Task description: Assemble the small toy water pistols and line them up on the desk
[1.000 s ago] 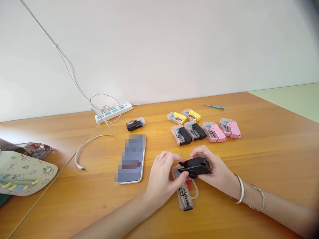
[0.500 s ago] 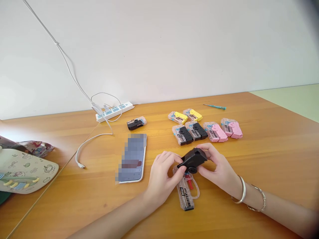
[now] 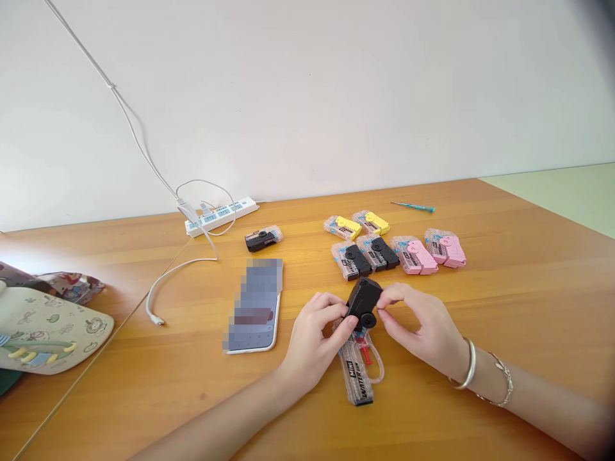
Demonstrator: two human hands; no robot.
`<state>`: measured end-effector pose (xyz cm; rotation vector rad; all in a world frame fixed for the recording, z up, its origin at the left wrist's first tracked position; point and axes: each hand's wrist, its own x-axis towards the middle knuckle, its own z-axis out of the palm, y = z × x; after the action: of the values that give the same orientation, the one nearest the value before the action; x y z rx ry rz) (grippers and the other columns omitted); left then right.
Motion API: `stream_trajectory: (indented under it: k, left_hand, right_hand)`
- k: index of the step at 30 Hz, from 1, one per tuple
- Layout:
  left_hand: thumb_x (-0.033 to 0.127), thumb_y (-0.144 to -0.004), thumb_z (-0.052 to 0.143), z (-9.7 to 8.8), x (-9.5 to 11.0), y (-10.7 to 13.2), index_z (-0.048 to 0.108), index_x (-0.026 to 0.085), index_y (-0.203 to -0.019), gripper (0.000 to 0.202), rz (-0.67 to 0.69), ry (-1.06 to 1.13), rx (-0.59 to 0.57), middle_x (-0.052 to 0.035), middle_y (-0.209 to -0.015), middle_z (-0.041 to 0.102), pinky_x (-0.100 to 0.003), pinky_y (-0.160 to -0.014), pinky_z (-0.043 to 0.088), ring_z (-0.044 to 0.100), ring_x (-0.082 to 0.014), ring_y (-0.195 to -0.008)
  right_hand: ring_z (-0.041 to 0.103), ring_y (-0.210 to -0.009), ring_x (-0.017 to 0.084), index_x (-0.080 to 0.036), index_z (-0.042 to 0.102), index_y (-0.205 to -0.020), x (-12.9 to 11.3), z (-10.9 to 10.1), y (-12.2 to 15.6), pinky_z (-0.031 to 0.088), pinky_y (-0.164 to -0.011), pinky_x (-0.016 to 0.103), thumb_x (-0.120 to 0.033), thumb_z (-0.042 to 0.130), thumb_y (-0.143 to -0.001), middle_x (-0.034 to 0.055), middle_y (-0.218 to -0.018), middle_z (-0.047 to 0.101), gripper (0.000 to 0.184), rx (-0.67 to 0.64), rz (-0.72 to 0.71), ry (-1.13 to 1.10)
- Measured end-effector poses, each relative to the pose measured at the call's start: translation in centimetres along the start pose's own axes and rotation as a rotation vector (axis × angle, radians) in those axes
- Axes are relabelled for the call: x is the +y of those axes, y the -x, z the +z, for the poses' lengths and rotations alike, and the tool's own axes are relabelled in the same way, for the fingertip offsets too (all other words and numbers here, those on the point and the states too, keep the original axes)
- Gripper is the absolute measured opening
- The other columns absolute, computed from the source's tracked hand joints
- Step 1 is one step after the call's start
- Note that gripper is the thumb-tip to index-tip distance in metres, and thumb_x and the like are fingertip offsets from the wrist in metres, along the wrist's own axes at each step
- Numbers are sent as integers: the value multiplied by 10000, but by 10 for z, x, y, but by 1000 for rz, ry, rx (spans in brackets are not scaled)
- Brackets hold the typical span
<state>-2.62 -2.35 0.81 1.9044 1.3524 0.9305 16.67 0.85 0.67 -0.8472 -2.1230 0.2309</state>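
Between thumb and fingers, my left hand grips a black plastic water gun part with a round disc on its lower side. The thumb and forefinger of my right hand are pinched together at the part's right edge. Whether anything small lies between those fingertips is hidden. Below the black part, a transparent mini water gun body rests on the table, with a red trigger and a curved guard on its right. Its top end is partly covered by my left hand and the black part.
Beyond my hands lie folded water guns: yellow, black and pink. Another black one sits farther left. A phone lies left of my hands. Around are a screwdriver, a power strip, a white cable and a patterned bag.
The black part has been turned more upright and shifted slightly left. My right hand's fingers have moved from around its right end to a pinch at its edge.
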Motion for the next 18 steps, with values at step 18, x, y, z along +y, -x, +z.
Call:
stream_trajectory:
  k: [18]
  left_hand:
    - [278,-843,525,2,4,-2,696,213,-785,192,-41,-65,-32,-14,-705,481,-276,-625,415,497,-187,-716]
  right_hand:
    - [661,-648,154,-199,527,-923,-2,5,2,470,-590,260,-231,490,-874,25,-784,706,69,-82,-135,248]
